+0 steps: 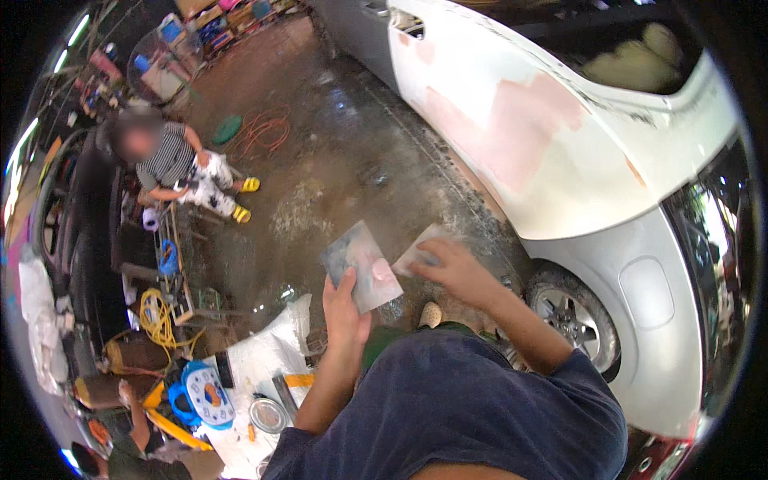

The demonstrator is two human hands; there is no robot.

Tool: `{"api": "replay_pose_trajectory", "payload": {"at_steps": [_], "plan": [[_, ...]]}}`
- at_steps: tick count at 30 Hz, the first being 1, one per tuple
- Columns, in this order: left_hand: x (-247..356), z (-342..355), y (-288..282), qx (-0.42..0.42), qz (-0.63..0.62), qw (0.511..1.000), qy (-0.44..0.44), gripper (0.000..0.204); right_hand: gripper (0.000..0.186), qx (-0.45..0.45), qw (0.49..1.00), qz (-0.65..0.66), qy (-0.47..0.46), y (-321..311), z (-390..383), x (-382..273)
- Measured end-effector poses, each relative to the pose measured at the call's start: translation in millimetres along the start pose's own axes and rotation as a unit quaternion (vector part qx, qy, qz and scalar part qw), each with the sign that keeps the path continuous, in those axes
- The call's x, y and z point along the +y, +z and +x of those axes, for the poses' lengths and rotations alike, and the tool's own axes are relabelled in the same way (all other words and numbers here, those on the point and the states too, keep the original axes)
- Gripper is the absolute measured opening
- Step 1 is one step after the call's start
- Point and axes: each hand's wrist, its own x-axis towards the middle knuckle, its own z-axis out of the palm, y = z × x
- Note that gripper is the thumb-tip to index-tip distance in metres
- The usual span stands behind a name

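My left hand (344, 312) grips the lower left edge of a flat grey board (346, 256), thumb on top. Pink putty (381, 276) is smeared on the board, thickest near its right side. Just right of the board, my right hand (460, 270) is closed on a pale, flat putty spreader (411, 256), blurred by motion. The spreader's edge is close to the board; I cannot tell whether they touch. Ahead to the right stands a white car panel (456, 72) with pink filler patches (528, 120).
A car wheel (572, 320) is at my right. At the left sits a person (172, 156) in a striped shirt; another person (136, 448) is at lower left. A round tin (269, 415) and a blue-and-white bag (210, 394) rest on a white sheet (268, 348). An orange hose (268, 128) lies on the floor.
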Motion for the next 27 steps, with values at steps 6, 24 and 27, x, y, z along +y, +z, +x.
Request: {"api": "replay_pose_trajectory", "payload": {"at_steps": [6, 24, 27], "plan": [[18.5, 64.4, 38.4, 0.001, 0.151, 0.978, 0.145, 0.036, 0.044, 0.035, 0.994, -0.052, -0.089, -34.4, 69.7, 18.0], [108.7, 383.3, 107.8, -0.117, 0.361, 0.904, 0.199, 0.048, 0.042, 0.046, 0.998, -0.019, -0.025, 13.0, 306.1, 135.4], [139.8, 425.0, 123.2, -0.127, 0.279, 0.932, 0.195, 0.051, 0.048, -0.007, 0.998, 0.007, 0.062, 19.4, 335.4, 172.6]]}}
